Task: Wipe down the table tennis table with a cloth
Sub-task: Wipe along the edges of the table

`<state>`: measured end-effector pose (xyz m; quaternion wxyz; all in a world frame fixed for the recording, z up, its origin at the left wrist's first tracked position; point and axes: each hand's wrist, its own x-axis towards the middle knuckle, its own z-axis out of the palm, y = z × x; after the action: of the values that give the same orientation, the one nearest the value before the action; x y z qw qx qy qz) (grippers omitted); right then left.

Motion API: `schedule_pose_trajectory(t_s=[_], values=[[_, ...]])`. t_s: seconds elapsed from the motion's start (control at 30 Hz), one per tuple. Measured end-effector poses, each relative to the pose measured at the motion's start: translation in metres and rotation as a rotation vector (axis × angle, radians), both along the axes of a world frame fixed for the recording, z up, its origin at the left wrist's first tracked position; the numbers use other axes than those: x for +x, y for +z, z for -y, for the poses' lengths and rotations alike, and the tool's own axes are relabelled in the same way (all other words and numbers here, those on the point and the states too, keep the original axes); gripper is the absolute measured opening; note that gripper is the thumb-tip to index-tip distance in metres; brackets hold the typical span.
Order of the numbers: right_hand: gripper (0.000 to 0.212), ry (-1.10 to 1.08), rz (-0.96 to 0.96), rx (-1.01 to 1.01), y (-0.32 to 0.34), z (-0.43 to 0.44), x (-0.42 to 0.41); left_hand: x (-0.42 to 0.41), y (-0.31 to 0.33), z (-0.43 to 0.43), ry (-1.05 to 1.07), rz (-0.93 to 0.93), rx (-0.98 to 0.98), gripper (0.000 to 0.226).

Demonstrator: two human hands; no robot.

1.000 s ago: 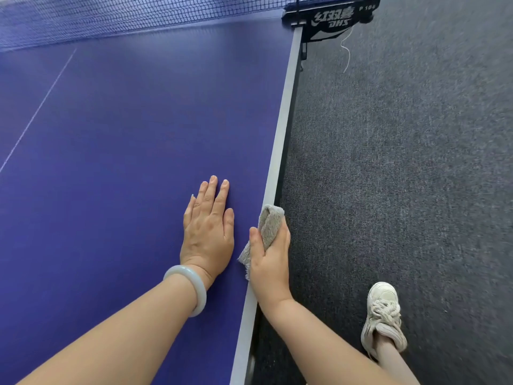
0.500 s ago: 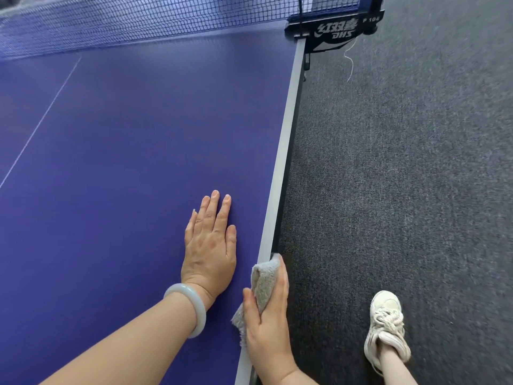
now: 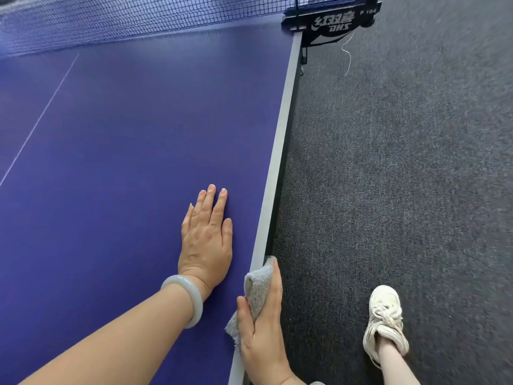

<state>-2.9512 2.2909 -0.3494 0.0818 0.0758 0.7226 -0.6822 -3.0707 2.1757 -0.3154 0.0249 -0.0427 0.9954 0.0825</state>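
Note:
The blue table tennis table (image 3: pixel 116 151) fills the left of the view, with a pale side line along its right edge. My right hand (image 3: pixel 262 326) grips a folded grey cloth (image 3: pixel 256 287) and presses it over that right edge, thumb on top, fingers on the outer side. My left hand (image 3: pixel 206 240) lies flat on the tabletop just left of the cloth, fingers together and pointing away from me, a pale bangle on its wrist.
The net (image 3: pixel 133 18) crosses the top, held by a black clamp post (image 3: pixel 330 22) at the table's right corner with a white string hanging. Dark grey carpet (image 3: pixel 402 162) lies to the right. My foot in a white trainer (image 3: pixel 384 320) stands beside the table.
My right hand has slid the cloth back towards me along the table's right edge. The left hand stays flat in about the same spot.

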Motion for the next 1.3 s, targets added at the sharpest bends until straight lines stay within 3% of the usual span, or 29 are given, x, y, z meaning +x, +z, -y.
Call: schedule_pose_trajectory(t_s=[0.47, 0.93, 1.17, 1.3], values=[[0.07, -0.019, 0.08, -0.02, 0.001, 0.003, 0.005, 0.001, -0.002, 0.001, 0.003, -0.008, 0.011, 0.06], [0.078, -0.016, 0.152, 0.014, 0.007, 0.004, 0.024, 0.0, -0.001, 0.001, 0.0, -0.003, 0.002, 0.064], [0.066, -0.056, 0.197, -0.06, 0.002, 0.007, 0.0, 0.001, -0.002, 0.001, 0.002, -0.017, 0.004, 0.064], [0.072, -0.069, 0.22, -0.091, 0.001, 0.009, 0.014, 0.001, -0.001, 0.001, -0.003, -0.017, 0.001, 0.061]])
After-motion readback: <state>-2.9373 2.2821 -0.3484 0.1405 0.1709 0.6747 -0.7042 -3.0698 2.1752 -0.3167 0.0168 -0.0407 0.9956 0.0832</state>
